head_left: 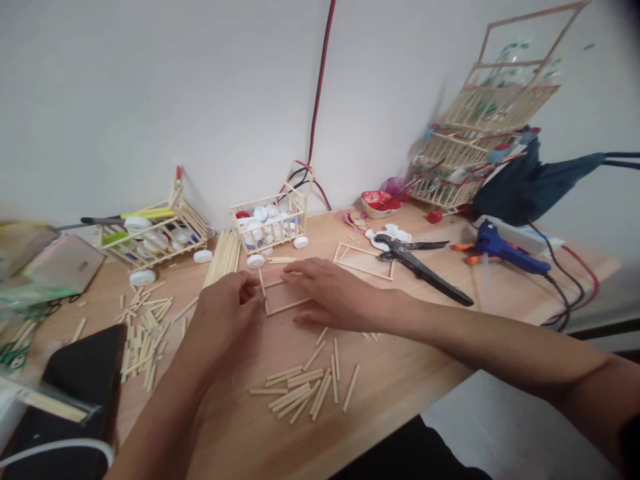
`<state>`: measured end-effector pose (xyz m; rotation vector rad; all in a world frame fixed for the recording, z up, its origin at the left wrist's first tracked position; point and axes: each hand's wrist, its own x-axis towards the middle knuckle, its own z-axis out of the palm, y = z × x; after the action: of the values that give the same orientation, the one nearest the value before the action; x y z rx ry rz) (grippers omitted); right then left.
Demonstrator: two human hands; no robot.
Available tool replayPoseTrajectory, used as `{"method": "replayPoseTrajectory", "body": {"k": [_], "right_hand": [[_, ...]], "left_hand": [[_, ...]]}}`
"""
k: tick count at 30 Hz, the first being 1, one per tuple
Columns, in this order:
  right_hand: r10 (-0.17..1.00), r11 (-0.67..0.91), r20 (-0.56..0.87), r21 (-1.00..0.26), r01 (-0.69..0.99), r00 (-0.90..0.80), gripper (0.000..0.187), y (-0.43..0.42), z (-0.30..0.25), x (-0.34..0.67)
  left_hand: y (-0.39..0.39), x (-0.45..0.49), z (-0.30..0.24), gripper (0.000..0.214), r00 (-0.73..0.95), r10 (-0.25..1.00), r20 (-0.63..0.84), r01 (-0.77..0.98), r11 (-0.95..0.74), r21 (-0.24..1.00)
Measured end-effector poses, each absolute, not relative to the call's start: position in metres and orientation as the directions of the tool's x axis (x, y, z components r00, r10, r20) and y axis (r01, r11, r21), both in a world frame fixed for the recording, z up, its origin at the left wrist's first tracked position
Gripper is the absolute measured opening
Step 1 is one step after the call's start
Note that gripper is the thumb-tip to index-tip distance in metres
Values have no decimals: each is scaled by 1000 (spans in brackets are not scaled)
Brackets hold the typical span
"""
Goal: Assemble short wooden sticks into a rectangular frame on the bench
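In the head view, a small rectangular frame of wooden sticks [289, 307] lies flat on the table between my hands. My left hand [225, 310] is at its left side, fingers curled in and tips close to the left stick; whatever they pinch, if anything, is hidden. Over the frame's right part rests my right hand [330, 293], fingers stretched out and covering that end. Several cut sticks [305, 387] are scattered nearer to me. Just behind my right hand lies a second stick frame [367, 272].
Long sticks [223, 257] and loose short sticks [145, 333] lie left. Behind stand stick carts with bottle caps [270, 223] and mixed items [155, 240]. Black cutters [425, 267], a blue glue gun [510, 250], a red-stained bowl [380, 203] and stacked carts [465, 147] occupy the right.
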<state>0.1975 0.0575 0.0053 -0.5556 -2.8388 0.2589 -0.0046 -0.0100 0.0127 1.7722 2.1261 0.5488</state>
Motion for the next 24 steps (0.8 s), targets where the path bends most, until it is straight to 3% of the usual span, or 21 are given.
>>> {"method": "replayPoseTrajectory", "body": {"k": [8, 15, 21, 24], "right_hand": [[343, 938, 212, -127, 322, -915, 41, 51, -6, 182], [319, 947, 234, -98, 305, -918, 41, 51, -13, 181], [349, 931, 251, -204, 304, -903, 39, 62, -4, 184], [442, 890, 328, -282, 360, -835, 30, 76, 15, 200]], "left_hand": [[-9, -5, 9, 19, -161, 987, 14, 877, 137, 461], [-9, -4, 10, 19, -153, 988, 14, 866, 127, 484], [-9, -4, 12, 19, -153, 988, 4, 866, 132, 483], [-8, -5, 12, 17, -162, 987, -6, 870, 146, 471]]}}
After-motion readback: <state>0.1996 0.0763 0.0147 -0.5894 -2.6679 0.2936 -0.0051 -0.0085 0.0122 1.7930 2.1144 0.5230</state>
